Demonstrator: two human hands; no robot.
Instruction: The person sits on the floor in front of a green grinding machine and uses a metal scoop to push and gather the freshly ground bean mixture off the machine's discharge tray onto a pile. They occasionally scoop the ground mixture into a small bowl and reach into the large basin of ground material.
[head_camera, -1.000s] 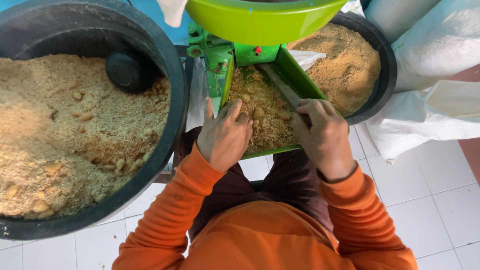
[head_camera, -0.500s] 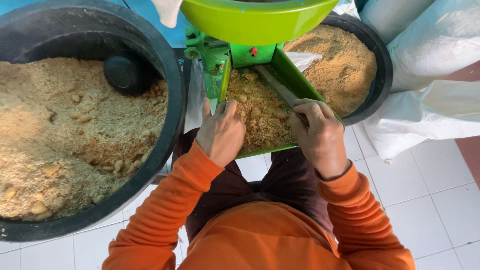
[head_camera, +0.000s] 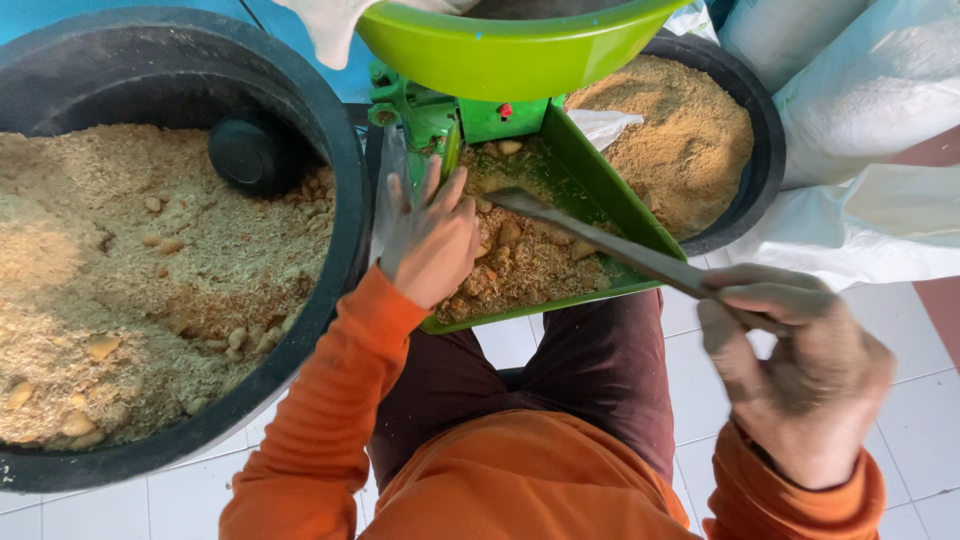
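My left hand (head_camera: 432, 243) rests with spread fingers on the brown crumbly meal in the green chute tray (head_camera: 612, 208) of a green grinding machine (head_camera: 440, 118). My right hand (head_camera: 795, 368) is raised off to the right and grips the handle of a long grey metal scraper (head_camera: 600, 242). The scraper's tip reaches into the tray over the meal (head_camera: 520, 262). Above the tray sits the machine's lime green hopper bowl (head_camera: 500, 50). My orange sleeves and dark trousers fill the lower part of the view.
A large black tub (head_camera: 345, 215) on the left holds pale coarse meal with lumps and a black round knob (head_camera: 250, 152). Behind the tray stands a second black tub (head_camera: 762, 165) of brown meal. White sacks (head_camera: 860, 90) lie at the right on white floor tiles (head_camera: 920, 400).
My right hand has pulled back from the tray to the right and lifted, drawing the scraper with it. My left hand has opened and shifted slightly up along the tray's left side.
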